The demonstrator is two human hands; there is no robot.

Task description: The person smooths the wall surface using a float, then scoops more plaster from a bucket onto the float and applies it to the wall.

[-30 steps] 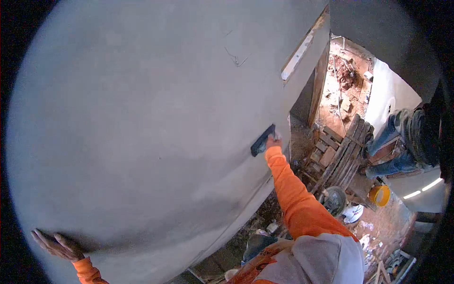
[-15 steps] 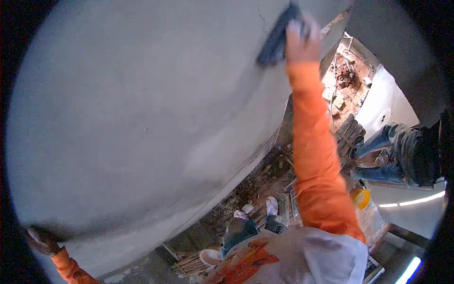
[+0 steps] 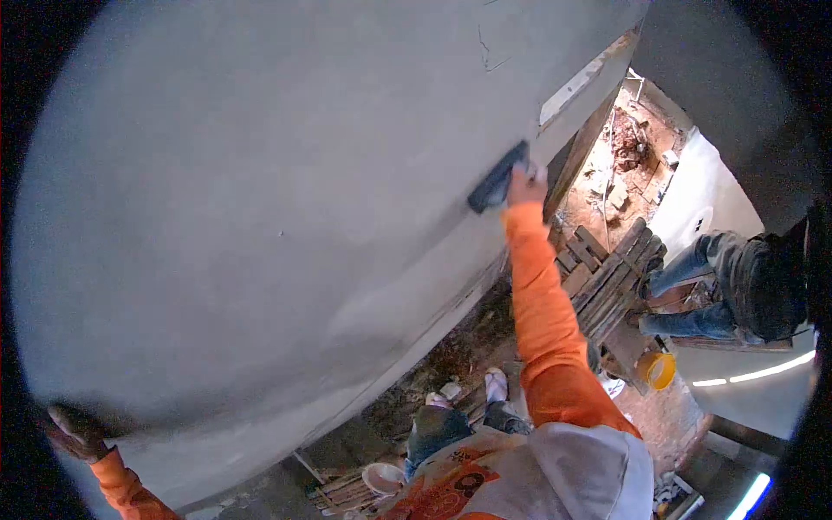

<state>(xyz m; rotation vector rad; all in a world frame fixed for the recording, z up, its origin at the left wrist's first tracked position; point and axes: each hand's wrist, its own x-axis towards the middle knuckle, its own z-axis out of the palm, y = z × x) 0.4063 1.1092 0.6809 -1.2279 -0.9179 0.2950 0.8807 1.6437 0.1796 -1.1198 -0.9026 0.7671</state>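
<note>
The left hand (image 3: 80, 433), fingers spread, stays against the grey wall (image 3: 260, 156). Low down sits a pale bucket (image 3: 384, 478). The dark float (image 3: 498, 180), gripped by the right hand (image 3: 527, 185), has dropped from half a second ago to near the recess (image 3: 579, 90). Farther right come planks (image 3: 611, 279), a yellow bucket (image 3: 656, 370) and another person (image 3: 767, 286).

I saw the person's right hand (image 3: 526, 185) gripping a dark float (image 3: 496, 180) against the grey wall (image 3: 260, 156), just below a pale strip (image 3: 582, 85). Well apart from it, the left hand (image 3: 80, 436) was at the same wall, fingers extended; whether its palm touched, I couldn't tell. Past the orange sleeve (image 3: 546, 303) were wooden planks (image 3: 612, 270), a yellow bucket (image 3: 656, 370) and another person in jeans (image 3: 696, 322).
</note>
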